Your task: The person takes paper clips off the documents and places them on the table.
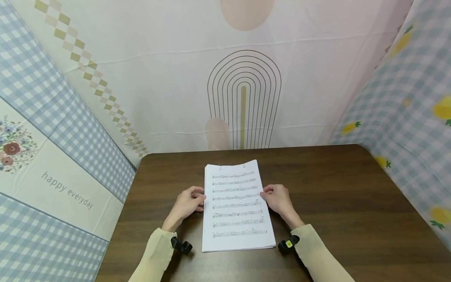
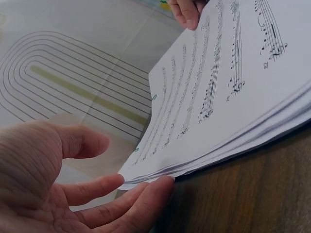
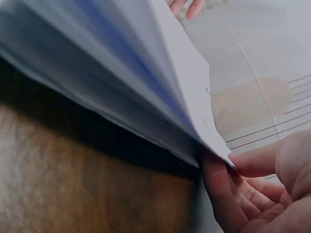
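Observation:
A stack of sheet music (image 1: 234, 215) lies on the table, its printed staves facing up. Two small clips (image 1: 244, 165) sit on its far edge. At the left edge, my left hand (image 1: 189, 202) touches the stack with its fingertips. The left wrist view shows that thumb raised apart from the paper, the fingers (image 2: 99, 187) extended at the page edges. My right hand (image 1: 278, 198) pinches the right edge of the upper sheets between thumb and fingers (image 3: 218, 182). In the right wrist view those sheets are lifted, with gaps between the layers.
The brown wooden table (image 1: 324, 188) extends to both sides of the stack. Behind it hangs a pale cloth (image 1: 169, 90) with an arch pattern. Checked cloths hang at the left (image 1: 63, 109) and right (image 1: 405, 129). Each wrist wears a black strap device (image 1: 181, 246).

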Demonstrator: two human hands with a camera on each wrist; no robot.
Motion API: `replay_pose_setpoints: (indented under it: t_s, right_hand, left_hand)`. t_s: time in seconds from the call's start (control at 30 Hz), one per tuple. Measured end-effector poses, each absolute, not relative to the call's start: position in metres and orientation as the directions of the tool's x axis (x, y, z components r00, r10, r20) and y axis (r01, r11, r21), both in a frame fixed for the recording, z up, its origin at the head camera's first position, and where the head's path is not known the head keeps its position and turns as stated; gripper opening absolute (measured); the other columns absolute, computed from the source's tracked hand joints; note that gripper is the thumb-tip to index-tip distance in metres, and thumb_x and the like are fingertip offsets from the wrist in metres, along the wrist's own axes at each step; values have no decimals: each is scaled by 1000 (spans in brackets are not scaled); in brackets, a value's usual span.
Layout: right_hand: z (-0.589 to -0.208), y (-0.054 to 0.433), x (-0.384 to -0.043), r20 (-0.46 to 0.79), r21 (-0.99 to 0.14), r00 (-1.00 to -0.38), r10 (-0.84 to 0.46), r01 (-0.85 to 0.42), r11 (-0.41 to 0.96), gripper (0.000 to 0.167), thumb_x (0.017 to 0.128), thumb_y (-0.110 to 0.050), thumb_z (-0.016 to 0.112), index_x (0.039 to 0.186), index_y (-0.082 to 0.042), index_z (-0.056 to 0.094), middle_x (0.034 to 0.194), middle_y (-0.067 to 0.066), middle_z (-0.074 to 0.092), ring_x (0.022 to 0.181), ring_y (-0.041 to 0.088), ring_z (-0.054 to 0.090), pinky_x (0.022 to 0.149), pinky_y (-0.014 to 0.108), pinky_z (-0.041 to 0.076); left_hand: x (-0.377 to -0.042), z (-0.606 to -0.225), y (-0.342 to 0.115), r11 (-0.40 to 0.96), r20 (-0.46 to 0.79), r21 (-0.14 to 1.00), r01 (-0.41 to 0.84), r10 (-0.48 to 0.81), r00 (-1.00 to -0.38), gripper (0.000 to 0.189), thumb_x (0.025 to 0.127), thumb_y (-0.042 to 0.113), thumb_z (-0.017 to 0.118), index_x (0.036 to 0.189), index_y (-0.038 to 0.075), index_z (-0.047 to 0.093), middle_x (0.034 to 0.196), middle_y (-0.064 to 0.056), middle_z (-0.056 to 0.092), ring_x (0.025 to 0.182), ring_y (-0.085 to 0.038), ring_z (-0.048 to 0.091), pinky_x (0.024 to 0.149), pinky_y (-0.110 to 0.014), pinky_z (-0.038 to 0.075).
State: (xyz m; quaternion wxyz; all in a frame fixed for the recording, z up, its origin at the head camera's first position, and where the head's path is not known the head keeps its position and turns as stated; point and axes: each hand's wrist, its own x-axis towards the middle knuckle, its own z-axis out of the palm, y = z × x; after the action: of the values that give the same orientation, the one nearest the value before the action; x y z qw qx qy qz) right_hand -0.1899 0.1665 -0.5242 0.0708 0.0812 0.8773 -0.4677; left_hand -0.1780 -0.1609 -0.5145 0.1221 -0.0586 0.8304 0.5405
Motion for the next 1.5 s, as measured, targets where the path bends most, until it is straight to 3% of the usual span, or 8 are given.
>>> replay_pose_setpoints:
  t_s: [0.23, 0.63, 1.0, 1.2, 1.5]
  right_hand:
    - [-525, 166, -190, -184, -785, -977, 111, 214, 581, 19, 97, -17, 81, 103, 1, 78, 90, 14, 78, 72, 17, 67, 63, 27, 50]
    - [-527, 167, -191, -182, -783, -978, 102, 207, 586, 16, 99, -12, 77, 104, 4, 78, 93, 16, 80, 74, 17, 70, 64, 25, 52]
    - [-525, 167, -187, 0, -755, -995, 97, 64, 653, 10, 96, -9, 74, 100, 0, 76, 86, 12, 76, 75, 20, 66, 68, 27, 48]
    - [-526, 169, -188, -46, -816, -993, 106, 98, 570, 12, 99, -8, 74, 106, 2, 75, 96, 19, 83, 80, 20, 75, 69, 24, 54]
    - [-520, 176, -187, -237, -910, -963, 131, 267, 317, 17, 102, -9, 73, 114, 4, 72, 98, 16, 81, 80, 15, 71, 69, 23, 55]
  left_hand:
    - [-177, -513, -161, 404, -256, 888, -221, 35, -966, 36, 104, 12, 68, 138, -2, 66, 121, -24, 77, 93, -23, 78, 77, -38, 70]
    - [-176, -511, -161, 408, -260, 885, -224, 36, -965, 36, 105, 12, 67, 138, -2, 66, 121, -24, 77, 94, -23, 78, 79, -37, 70]
    - [-178, -513, -163, 382, -264, 893, -239, 15, -964, 38, 105, 11, 67, 141, -2, 63, 119, -25, 76, 91, -21, 79, 78, -36, 70]
    - [-182, -512, -166, 321, -227, 919, -227, -39, -973, 37, 104, 7, 68, 139, -4, 65, 116, -26, 79, 89, -25, 81, 80, -36, 70]
    - [-189, -510, -171, 50, -240, 969, -241, -33, -970, 39, 107, 6, 65, 140, -14, 60, 122, -32, 74, 93, -21, 79, 86, -31, 69]
